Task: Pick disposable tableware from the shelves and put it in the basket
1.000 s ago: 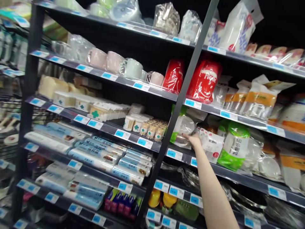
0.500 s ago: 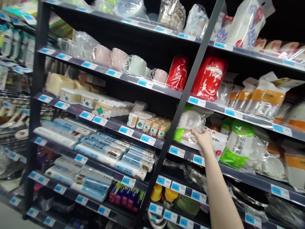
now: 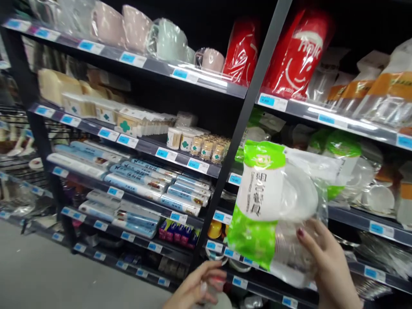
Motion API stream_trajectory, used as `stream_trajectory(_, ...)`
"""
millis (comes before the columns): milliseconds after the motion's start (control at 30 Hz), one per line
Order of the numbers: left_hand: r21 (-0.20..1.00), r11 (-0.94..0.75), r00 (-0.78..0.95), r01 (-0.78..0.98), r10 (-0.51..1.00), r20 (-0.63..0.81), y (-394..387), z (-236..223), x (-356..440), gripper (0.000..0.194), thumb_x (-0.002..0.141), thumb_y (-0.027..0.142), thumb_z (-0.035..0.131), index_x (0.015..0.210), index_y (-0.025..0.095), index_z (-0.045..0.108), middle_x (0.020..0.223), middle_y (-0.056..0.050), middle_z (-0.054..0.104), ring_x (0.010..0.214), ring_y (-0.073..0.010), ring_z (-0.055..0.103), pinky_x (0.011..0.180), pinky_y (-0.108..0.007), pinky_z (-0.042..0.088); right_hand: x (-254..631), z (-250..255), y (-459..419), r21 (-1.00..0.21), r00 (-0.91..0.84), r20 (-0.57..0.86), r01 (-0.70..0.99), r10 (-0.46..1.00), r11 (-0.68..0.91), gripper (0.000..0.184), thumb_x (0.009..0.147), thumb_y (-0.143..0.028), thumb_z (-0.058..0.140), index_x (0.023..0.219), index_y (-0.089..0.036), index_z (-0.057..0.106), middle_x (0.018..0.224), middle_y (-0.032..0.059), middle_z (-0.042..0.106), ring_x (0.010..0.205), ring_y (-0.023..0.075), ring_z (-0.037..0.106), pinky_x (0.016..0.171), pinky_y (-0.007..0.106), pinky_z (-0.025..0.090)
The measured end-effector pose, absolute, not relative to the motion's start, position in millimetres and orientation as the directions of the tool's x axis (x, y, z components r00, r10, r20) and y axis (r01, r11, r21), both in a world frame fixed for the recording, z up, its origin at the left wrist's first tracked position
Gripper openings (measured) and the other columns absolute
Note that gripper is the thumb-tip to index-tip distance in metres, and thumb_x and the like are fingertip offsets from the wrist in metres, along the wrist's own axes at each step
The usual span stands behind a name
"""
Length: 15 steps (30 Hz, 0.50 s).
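A clear plastic pack of disposable bowls (image 3: 298, 193) with a green and white printed label is held up in front of the shelves, its round white rim and stacked ribs showing through. My right hand (image 3: 325, 253) grips its lower right side, thumb in front and the other fingers partly hidden behind. Low in the middle, my left hand (image 3: 199, 285) is apart from the pack, slightly blurred. Its fingers are loosely bent and spread, a ring shows on one of them, and nothing is held.
Red wrapped packs (image 3: 299, 60) and orange-banded packs (image 3: 391, 94) stand on the shelf above. Left of the dark upright post (image 3: 240, 128) are mugs (image 3: 169, 38), toothpick jars (image 3: 207, 148) and blue-white rolls (image 3: 135, 182). Grey floor (image 3: 80, 274) lies at lower left.
My right hand has drawn the pack of bowls off the shelf and toward me. My left hand has come into view. The view has tilted lower and closer.
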<state>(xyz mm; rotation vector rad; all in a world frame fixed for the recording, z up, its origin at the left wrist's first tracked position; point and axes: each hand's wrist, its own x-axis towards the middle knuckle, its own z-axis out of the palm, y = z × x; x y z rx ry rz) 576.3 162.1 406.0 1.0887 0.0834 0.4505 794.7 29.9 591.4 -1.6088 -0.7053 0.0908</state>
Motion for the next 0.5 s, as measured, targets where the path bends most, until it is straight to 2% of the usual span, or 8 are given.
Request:
stream_trajectory(67, 0.832, 0.367, 0.875, -0.417, 0.410, 0.257, 162, 421, 579, 0.074, 0.073, 0.067, 0.066, 0.134, 0.029, 0.050, 0.131, -0.010, 0.054, 0.110, -0.0276, 0.055, 0.088, -0.040, 0.048, 789, 547, 16, -0.942, 0.817, 0.289, 0.334, 0.498, -0.002, 0.068, 0.058, -0.059, 0.077, 0.107, -0.016, 0.059, 0.107, 0.0132, 0.068, 0.100, 0.0294, 0.064, 0.076, 0.031, 0.054)
stream_trajectory(133, 0.831, 0.353, 0.873, -0.429, 0.399, 0.280, 160, 435, 579, 0.077, 0.070, 0.063, 0.072, 0.136, 0.029, 0.048, 0.135, -0.009, 0.052, 0.119, -0.0294, 0.051, 0.098, -0.042, 0.043, 781, 505, 7, -0.955, 0.830, 0.252, 0.296, 0.497, -0.011, 0.068, 0.062, -0.058, 0.075, 0.112, -0.015, 0.058, 0.110, 0.0143, 0.067, 0.103, 0.0307, 0.063, 0.081, 0.033, 0.054)
stream_trajectory(200, 0.846, 0.364, 0.890, -0.389, 0.385, 0.244, 158, 444, 580, 0.089, 0.061, 0.058, 0.081, 0.136, 0.026, 0.047, 0.135, -0.010, 0.052, 0.124, -0.0315, 0.047, 0.105, -0.043, 0.037, 773, 467, 0, -0.965, 0.831, 0.212, 0.263, 0.515, -0.026, 0.070, 0.065, -0.058, 0.073, 0.117, -0.015, 0.056, 0.113, 0.0150, 0.066, 0.106, 0.0315, 0.062, 0.085, 0.035, 0.053)
stream_trajectory(300, 0.855, 0.399, 0.901, -0.331, 0.404, 0.161, 154, 442, 582, 0.100, 0.052, 0.043, 0.090, 0.137, 0.020, 0.044, 0.132, -0.013, 0.055, 0.123, -0.0334, 0.049, 0.105, -0.044, 0.037, 762, 423, -8, -0.969, 0.765, 0.167, 0.244, 0.622, -0.040, 0.072, 0.070, -0.062, 0.068, 0.124, -0.015, 0.054, 0.115, 0.0153, 0.065, 0.108, 0.0318, 0.061, 0.090, 0.038, 0.052)
stream_trajectory(400, 0.867, 0.409, 0.893, -0.284, 0.442, 0.084, 150, 423, 581, 0.098, 0.051, 0.029, 0.090, 0.136, 0.018, 0.043, 0.129, -0.013, 0.057, 0.119, -0.0319, 0.052, 0.103, -0.043, 0.040, 757, 391, -14, -0.965, 0.672, 0.152, 0.259, 0.725, -0.039, 0.079, 0.072, -0.069, 0.063, 0.129, -0.016, 0.051, 0.121, 0.0151, 0.062, 0.119, 0.0326, 0.055, 0.099, 0.040, 0.047)
stream_trajectory(500, 0.860, 0.441, 0.882, -0.256, 0.470, 0.021, 147, 394, 575, 0.095, 0.052, 0.026, 0.088, 0.135, 0.017, 0.043, 0.127, -0.013, 0.059, 0.117, -0.0308, 0.054, 0.101, -0.041, 0.041, 753, 366, -18, -0.977, 0.617, 0.100, 0.209, 0.780, -0.040, 0.080, 0.073, -0.070, 0.060, 0.133, -0.018, 0.048, 0.129, 0.0138, 0.058, 0.129, 0.0305, 0.047, 0.105, 0.038, 0.042)
